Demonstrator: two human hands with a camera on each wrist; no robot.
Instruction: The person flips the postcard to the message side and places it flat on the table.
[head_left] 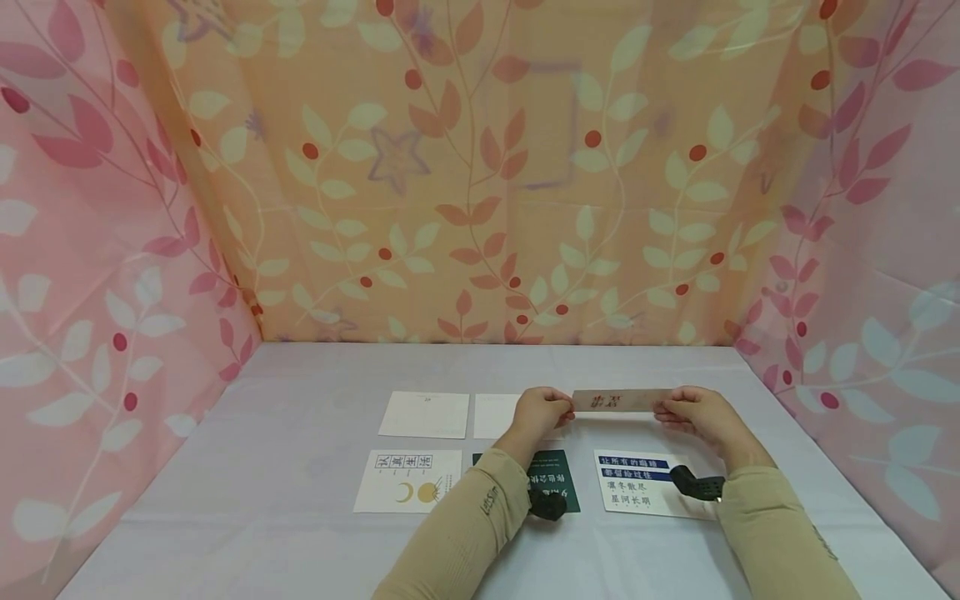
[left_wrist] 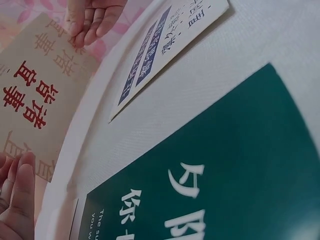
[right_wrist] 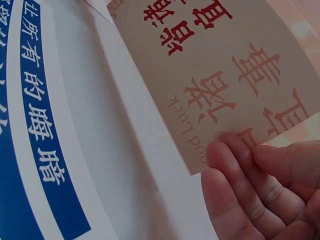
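A beige card (head_left: 621, 401) with red characters is held up off the table, steeply tilted, between both hands. My left hand (head_left: 538, 417) pinches its left end, and my right hand (head_left: 705, 418) pinches the right end between thumb and fingers. Paler characters and "Good Luck" lettering show on the card in the right wrist view. Below the left wrist lies a green card (left_wrist: 240, 145) with white characters, partly hidden by the forearm in the head view. A white card with blue bands (head_left: 633, 500) lies in front of the right hand, partly covered by the right wrist.
On the white-covered table (head_left: 225, 483), a white card with a crescent moon (head_left: 393, 487) lies at front left. Behind are a nearly blank white card (head_left: 426, 417) and another white card (head_left: 495, 410) partly behind the left hand. Patterned cloth (head_left: 465, 167) encloses the back and sides.
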